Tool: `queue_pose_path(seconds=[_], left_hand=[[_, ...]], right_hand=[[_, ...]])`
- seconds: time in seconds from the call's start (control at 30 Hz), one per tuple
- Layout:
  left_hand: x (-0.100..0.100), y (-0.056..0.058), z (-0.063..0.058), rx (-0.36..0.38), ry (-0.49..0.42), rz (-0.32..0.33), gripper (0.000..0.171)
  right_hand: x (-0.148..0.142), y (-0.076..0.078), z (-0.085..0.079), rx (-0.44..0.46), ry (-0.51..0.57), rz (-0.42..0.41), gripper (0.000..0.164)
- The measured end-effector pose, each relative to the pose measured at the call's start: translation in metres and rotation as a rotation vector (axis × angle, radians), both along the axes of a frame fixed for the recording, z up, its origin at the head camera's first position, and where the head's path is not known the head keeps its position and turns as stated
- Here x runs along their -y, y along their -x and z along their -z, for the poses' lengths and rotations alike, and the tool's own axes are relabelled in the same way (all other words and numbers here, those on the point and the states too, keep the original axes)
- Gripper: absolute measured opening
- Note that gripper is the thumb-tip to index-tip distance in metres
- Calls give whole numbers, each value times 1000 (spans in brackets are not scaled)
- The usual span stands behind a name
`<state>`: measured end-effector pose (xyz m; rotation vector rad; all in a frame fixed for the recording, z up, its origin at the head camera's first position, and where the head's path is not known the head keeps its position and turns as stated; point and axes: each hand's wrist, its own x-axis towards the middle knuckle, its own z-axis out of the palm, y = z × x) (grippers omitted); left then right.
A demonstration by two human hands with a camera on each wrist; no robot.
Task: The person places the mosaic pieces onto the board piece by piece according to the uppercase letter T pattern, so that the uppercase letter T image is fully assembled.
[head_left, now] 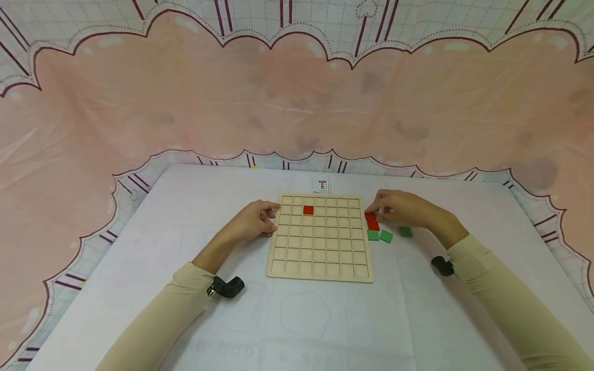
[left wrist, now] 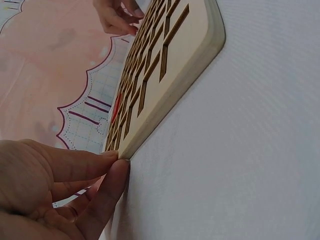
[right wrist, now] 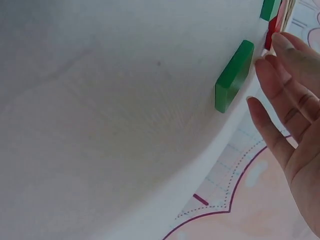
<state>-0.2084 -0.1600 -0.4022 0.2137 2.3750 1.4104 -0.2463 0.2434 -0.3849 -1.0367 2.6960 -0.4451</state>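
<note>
A square wooden grid board lies flat on the white table, with a red tile in one of its upper cells. My left hand holds the board's left edge near the far corner; in the left wrist view its fingertips meet the rim. Beyond the board's right side, my right hand reaches down with fingertips on a red tile. Another red tile sits just below that one. Nearby lie green tiles, one of them under the spread fingers in the right wrist view.
A small paper card with a red and green T-shaped pattern on a grid lies behind the board. Black wrist cameras hang at both sleeves. A patterned cloth rises behind the table's far edge.
</note>
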Motion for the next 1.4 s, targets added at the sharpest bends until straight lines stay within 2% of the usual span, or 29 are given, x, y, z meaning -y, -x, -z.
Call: queue_pose_path(seconds=[0.13, 0.37, 0.63, 0.73, 0.97, 1.17, 1.4], left_hand=[[0, 0, 0, -2, -1, 3, 62], [0, -1, -1, -9, -4, 5, 62], [-1, -1, 0, 5, -8, -4, 62], [0, -1, 0, 0, -5, -1, 61], [3, -1, 2, -26, 8, -2, 60], [5, -1, 4, -29, -5, 4, 60], [5, -2, 5, -38, -7, 10, 59]], right_hand=[[1, 0, 0, -18, -4, -5, 32], [4, 0, -2, 0, -33, 26, 26], [1, -1, -3, -3, -84, 125, 12], [-1, -1, -3, -4, -97, 158, 13], [0, -3, -6, 15, -53, 87, 30], [0, -2, -5, 4, -51, 49, 28], [2, -1, -6, 29, -64, 65, 26]])
